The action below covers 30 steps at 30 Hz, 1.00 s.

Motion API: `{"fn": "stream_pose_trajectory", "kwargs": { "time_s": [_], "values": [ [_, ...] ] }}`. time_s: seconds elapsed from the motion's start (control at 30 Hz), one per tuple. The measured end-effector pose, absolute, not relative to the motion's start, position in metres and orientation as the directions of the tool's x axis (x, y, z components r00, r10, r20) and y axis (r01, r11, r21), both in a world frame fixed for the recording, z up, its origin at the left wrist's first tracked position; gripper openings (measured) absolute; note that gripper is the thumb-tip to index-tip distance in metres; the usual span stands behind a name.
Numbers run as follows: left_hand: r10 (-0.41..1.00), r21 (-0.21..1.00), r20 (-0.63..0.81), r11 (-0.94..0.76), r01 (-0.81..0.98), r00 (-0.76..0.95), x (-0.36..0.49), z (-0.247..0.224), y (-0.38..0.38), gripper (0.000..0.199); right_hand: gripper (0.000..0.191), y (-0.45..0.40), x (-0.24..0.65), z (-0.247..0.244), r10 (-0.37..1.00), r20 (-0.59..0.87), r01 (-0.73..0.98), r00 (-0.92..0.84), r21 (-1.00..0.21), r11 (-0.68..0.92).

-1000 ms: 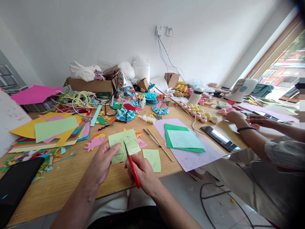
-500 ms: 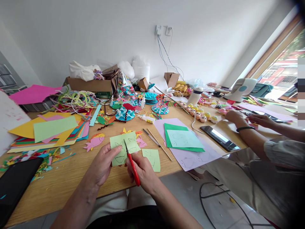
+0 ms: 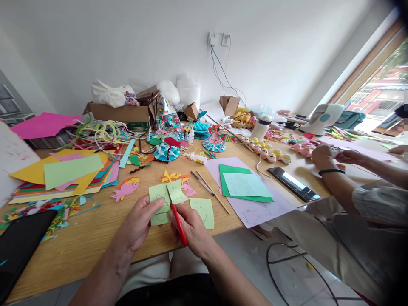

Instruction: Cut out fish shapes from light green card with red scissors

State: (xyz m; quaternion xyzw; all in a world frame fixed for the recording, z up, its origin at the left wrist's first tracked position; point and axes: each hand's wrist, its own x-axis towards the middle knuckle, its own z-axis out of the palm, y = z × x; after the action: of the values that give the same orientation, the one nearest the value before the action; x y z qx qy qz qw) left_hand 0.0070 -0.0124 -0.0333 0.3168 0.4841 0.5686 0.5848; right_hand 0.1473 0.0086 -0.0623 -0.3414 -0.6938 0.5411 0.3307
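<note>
Paper (image 3: 155, 192) now bent away on its right side beside the scissors (image 3: 175, 214), so the cut seemed further along than a moment earlier. Above the table (image 3: 95, 242), the left hand (image 3: 140, 219) pinched its left part; the right hand (image 3: 191, 228) gripped the red handles.

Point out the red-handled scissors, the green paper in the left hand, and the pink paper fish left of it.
Red-handled scissors (image 3: 177, 220): head view, on the red handle.
Held green paper (image 3: 157, 192): head view, on its upper left part.
Pink paper fish (image 3: 127, 189): head view, on the body.
</note>
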Motion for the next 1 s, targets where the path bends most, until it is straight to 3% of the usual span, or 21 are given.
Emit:
{"fn": "stream_pose_trajectory", "kwargs": {
  "time_s": [0.53, 1.0],
  "values": [
    [0.969, 0.917, -0.224, 0.173, -0.36, -0.107, 0.008, -0.039, -0.018, 0.026, 0.041, 0.008, 0.147, -0.064, 0.836, 0.043, 0.098, -0.546, -0.989, 0.114],
    [0.948, 0.922, -0.262, 0.191, -0.337, -0.18, -0.009, -0.044, -0.035, 0.025, 0.032, 0.008, 0.15, -0.064, 0.795, 0.056, 0.177, -0.604, -0.963, 0.203]
  ]
}}
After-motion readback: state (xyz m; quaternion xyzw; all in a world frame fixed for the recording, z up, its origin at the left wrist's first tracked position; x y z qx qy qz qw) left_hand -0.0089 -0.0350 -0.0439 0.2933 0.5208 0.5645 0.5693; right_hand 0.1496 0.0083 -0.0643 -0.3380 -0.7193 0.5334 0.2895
